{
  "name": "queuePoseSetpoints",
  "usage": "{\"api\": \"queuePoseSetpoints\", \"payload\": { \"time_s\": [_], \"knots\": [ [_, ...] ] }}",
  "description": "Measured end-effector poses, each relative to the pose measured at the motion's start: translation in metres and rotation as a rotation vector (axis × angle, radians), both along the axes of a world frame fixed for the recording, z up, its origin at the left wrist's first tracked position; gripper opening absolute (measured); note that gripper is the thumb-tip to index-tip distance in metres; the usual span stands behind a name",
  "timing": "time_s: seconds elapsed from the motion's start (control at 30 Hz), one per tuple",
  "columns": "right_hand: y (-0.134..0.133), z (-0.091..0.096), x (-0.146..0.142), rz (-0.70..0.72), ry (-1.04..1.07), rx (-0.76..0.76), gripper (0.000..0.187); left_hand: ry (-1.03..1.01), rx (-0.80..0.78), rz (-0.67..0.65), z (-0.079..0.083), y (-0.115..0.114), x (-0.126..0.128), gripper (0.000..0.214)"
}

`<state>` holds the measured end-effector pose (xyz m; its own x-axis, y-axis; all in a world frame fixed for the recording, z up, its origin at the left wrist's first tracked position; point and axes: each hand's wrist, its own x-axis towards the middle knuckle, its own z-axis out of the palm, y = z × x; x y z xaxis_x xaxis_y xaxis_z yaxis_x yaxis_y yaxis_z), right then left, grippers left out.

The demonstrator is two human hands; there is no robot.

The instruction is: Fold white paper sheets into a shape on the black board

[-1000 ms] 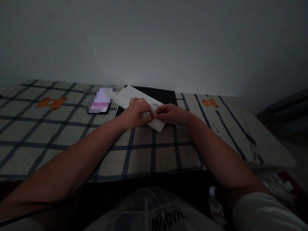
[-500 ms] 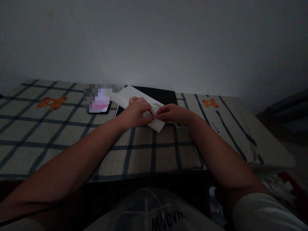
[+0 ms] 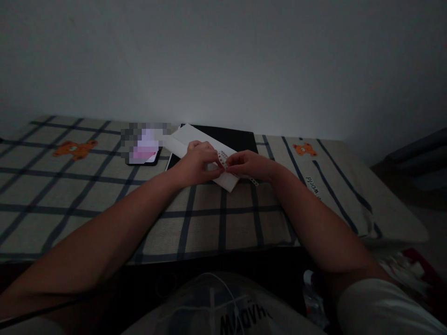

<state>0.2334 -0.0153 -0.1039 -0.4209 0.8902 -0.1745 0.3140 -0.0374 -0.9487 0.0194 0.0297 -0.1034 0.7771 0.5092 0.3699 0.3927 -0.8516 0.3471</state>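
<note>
My left hand [image 3: 200,163] and my right hand [image 3: 249,165] meet fingertip to fingertip over a folded sheet of white paper [image 3: 191,135]. Both are closed in a pinch on a narrow white strip with a row of dark dots [image 3: 221,158]. The strip curves up between the fingertips, and its other end sticks out below my right hand. Beneath the paper lies a flat black board or folder [image 3: 226,133]. My fingers hide part of the strip and the paper's middle.
To the left, a phone [image 3: 153,160] with a lit, partly blurred screen lies on the checked tablecloth [image 3: 206,223]. A grey wall [image 3: 223,70] rises behind the table. Low at the right, a clear bottle [image 3: 312,298] stands below the table's front edge.
The dotted strip between my fingertips has shifted slightly and bends a little differently. Both hands stay in nearly the same place, still pinching.
</note>
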Motion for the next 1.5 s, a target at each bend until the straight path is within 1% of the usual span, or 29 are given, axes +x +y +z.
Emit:
{"api": "queuePoseSetpoints", "payload": {
  "time_s": [0.1, 0.2, 0.3, 0.43, 0.63, 0.77, 0.83, 0.9, 0.97, 1.1, 1.17, 1.37, 1.5],
  "knots": [
    [-0.002, 0.002, 0.000, -0.018, 0.039, -0.011, 0.017, -0.015, -0.020, 0.007, 0.001, 0.000, 0.000, 0.015],
    [-0.004, 0.005, 0.000, -0.041, 0.064, -0.083, 0.016, -0.042, -0.019, 0.021, 0.002, 0.000, 0.000, 0.013],
    [-0.003, 0.005, -0.001, -0.054, 0.075, -0.146, 0.013, -0.026, -0.008, 0.031, 0.002, 0.000, 0.000, 0.015],
    [0.000, 0.002, 0.000, -0.055, 0.085, -0.170, 0.009, 0.012, 0.010, 0.037, 0.002, -0.001, 0.001, 0.019],
    [0.000, 0.002, -0.001, -0.054, 0.068, -0.152, 0.009, 0.019, 0.031, 0.018, -0.002, 0.001, 0.002, 0.022],
    [0.001, -0.001, -0.001, -0.002, 0.038, -0.029, 0.016, 0.025, 0.008, 0.007, -0.001, 0.001, 0.001, 0.018],
    [0.002, -0.003, -0.001, -0.002, 0.042, 0.036, 0.018, 0.002, -0.004, 0.005, 0.000, 0.000, 0.000, 0.017],
    [0.003, -0.005, -0.001, -0.024, 0.062, 0.058, 0.018, -0.017, -0.015, 0.008, 0.002, 0.000, -0.001, 0.016],
    [0.003, -0.005, -0.001, -0.039, 0.080, 0.013, 0.018, -0.025, -0.029, 0.018, 0.004, -0.001, -0.001, 0.015],
    [0.001, -0.003, 0.001, -0.043, 0.099, -0.125, 0.016, -0.030, -0.041, 0.037, 0.005, -0.001, -0.002, 0.013],
    [0.001, -0.002, 0.001, -0.049, 0.104, -0.132, 0.014, -0.030, -0.032, 0.035, 0.004, -0.001, -0.002, 0.014],
    [0.002, -0.005, 0.000, -0.046, 0.123, -0.090, 0.010, -0.008, -0.009, 0.028, 0.002, 0.000, -0.001, 0.020],
    [0.003, -0.007, 0.001, -0.072, 0.129, -0.116, 0.012, 0.003, -0.005, 0.022, 0.003, -0.001, 0.000, 0.021]
  ]
}}
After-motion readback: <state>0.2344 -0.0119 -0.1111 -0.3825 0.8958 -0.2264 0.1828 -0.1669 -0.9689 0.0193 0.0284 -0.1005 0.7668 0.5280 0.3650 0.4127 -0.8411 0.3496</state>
